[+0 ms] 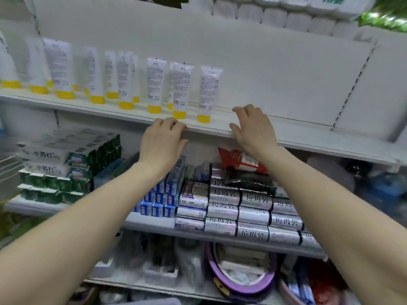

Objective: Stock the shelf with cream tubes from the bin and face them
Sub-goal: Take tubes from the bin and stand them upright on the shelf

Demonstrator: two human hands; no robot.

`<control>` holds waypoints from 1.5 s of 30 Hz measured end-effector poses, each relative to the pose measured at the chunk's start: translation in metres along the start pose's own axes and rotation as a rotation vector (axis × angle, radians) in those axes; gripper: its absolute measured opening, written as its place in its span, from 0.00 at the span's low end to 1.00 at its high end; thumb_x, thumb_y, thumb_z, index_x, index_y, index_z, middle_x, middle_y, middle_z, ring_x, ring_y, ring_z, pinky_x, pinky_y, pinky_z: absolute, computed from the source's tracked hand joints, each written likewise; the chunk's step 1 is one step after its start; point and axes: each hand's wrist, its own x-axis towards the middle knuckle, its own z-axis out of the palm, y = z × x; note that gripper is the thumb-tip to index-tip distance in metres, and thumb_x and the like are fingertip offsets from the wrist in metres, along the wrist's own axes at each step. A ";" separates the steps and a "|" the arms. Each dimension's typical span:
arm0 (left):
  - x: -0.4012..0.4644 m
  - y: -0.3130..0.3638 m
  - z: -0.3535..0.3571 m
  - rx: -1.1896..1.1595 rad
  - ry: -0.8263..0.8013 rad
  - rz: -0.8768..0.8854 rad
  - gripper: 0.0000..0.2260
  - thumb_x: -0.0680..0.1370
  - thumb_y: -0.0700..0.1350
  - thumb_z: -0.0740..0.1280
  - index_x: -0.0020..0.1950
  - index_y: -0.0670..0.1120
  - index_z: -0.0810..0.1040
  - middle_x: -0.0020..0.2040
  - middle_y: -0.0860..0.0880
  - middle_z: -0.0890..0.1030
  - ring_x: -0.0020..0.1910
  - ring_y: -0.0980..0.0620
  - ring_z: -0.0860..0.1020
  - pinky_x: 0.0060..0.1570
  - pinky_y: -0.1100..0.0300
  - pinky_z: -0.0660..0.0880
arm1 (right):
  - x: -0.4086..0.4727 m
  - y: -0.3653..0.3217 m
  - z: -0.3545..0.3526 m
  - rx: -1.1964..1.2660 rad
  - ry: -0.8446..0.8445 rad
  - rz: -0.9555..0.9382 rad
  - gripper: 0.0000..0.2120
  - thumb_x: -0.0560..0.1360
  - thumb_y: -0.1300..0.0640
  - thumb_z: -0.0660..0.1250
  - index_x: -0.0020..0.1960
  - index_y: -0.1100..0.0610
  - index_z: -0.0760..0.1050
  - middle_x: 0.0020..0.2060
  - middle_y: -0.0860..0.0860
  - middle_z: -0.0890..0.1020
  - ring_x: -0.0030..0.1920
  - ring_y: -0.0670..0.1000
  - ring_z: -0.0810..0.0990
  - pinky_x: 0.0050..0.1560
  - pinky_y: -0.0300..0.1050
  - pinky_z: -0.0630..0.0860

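Both hands hovered empty with loosely curled fingers at the shelf (308,137) lip, left hand (161,142) just below the upright, cap-down end tube (209,93), right hand (253,128) nearer, beside it.

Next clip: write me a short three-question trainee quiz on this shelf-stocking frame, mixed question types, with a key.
1. True or false: the left hand grips a white cream tube with a yellow cap.
2. Multiple choice: the white cream tubes with yellow caps stand A) cap down, B) cap up, C) lying flat.
3. Fill in: to the right of the last tube, the white metal shelf is ____.

Key
1. False. Both the left hand and the right hand hold nothing; they are at the shelf's front edge.
2. A.
3. Bare; no tubes stand there.
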 end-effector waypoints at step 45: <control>-0.612 -0.056 0.344 -0.281 -1.232 -0.611 0.20 0.76 0.44 0.68 0.67 0.45 0.71 0.62 0.44 0.77 0.61 0.41 0.71 0.58 0.49 0.70 | -0.557 -0.298 0.400 0.411 -1.237 -0.001 0.18 0.75 0.56 0.66 0.62 0.61 0.73 0.57 0.59 0.74 0.55 0.62 0.73 0.54 0.53 0.70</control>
